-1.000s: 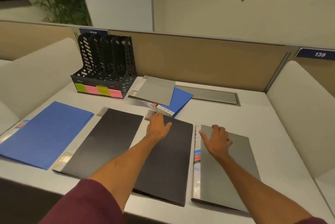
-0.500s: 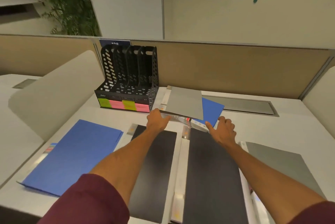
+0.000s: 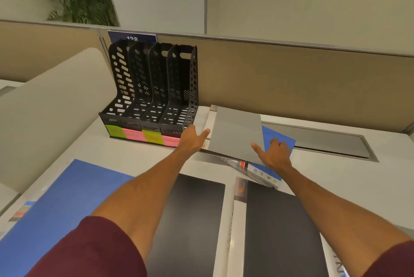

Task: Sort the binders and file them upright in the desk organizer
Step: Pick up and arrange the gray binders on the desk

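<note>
Since half a second ago both hands have slid up from the stack's near corners onto its sides. The near blue binder lies flat at the left, its near end cut off by the sleeve and the frame. Behind it stands the desk organizer, its slots open to the front and a strip of bare desk before it. Just right of it the left hand meets the grey binder at its left edge. The thumb points onto the white spine, while the fingers are hidden, so I cannot tell their grip. The binder's near edge seems slightly raised, casting a shadow. It lies crosswise on the far blue binder. The right hand rests there, thumb spread onto the grey cover, bent fingers on the blue. Nearer, the left black binder and right black binder lie flat, cut by the bottom edge. The desk is open to the right around a recessed metal flap.
</note>
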Demonstrator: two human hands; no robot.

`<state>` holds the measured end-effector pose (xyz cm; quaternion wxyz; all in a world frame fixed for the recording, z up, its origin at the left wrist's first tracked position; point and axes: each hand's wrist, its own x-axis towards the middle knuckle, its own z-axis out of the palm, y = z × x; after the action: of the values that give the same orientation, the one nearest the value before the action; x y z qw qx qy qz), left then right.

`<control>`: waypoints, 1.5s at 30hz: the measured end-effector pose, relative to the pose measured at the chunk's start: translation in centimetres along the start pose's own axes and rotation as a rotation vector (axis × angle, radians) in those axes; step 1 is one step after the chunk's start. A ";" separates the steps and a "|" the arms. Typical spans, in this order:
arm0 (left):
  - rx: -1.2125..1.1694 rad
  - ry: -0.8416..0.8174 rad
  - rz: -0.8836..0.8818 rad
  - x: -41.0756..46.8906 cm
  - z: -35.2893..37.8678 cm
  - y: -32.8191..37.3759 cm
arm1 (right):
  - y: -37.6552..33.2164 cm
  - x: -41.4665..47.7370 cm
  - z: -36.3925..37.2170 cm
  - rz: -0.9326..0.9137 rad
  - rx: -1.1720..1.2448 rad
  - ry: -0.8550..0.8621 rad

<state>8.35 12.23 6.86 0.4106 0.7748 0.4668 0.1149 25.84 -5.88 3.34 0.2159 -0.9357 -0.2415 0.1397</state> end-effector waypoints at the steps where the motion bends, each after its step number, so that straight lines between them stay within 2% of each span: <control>1: -0.001 -0.014 -0.015 1.3 0.4 0.1 | 0.0 1.4 0.5 0.027 -0.002 -0.018; 9: -0.057 -0.092 -0.168 7.4 3.7 -0.9 | 0.1 8.8 3.1 0.206 0.036 -0.160; 14: -0.298 -0.042 -0.379 9.5 4.8 -1.4 | 0.1 10.8 4.6 0.252 0.037 -0.198; 18: -0.346 -0.007 -0.452 10.1 5.1 -1.4 | -0.4 11.1 5.2 0.281 0.041 -0.194; 21: -0.341 0.012 -0.468 10.4 5.3 -1.1 | -0.9 11.6 5.1 0.341 0.154 -0.194; 24: -0.322 0.038 -0.475 10.4 5.2 -0.7 | -1.2 11.8 5.1 0.428 0.396 -0.172; 29: -0.342 0.046 -0.440 9.8 4.3 -0.3 | -1.2 11.3 4.9 0.503 0.699 -0.139; 35: -0.680 0.068 -0.356 7.7 2.4 0.6 | -0.7 8.1 4.0 0.383 0.993 -0.016; 41: -0.776 -0.141 -0.196 3.8 -1.1 2.0 | -0.5 4.7 2.0 0.297 1.099 -0.008; 45: -0.790 -0.179 -0.034 0.2 -3.7 3.2 | -1.4 2.2 0.9 0.237 1.150 0.000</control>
<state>8.46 13.64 11.57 0.7177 0.5564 0.3619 0.2105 26.82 -3.39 2.88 0.6717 -0.6890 -0.0209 0.2714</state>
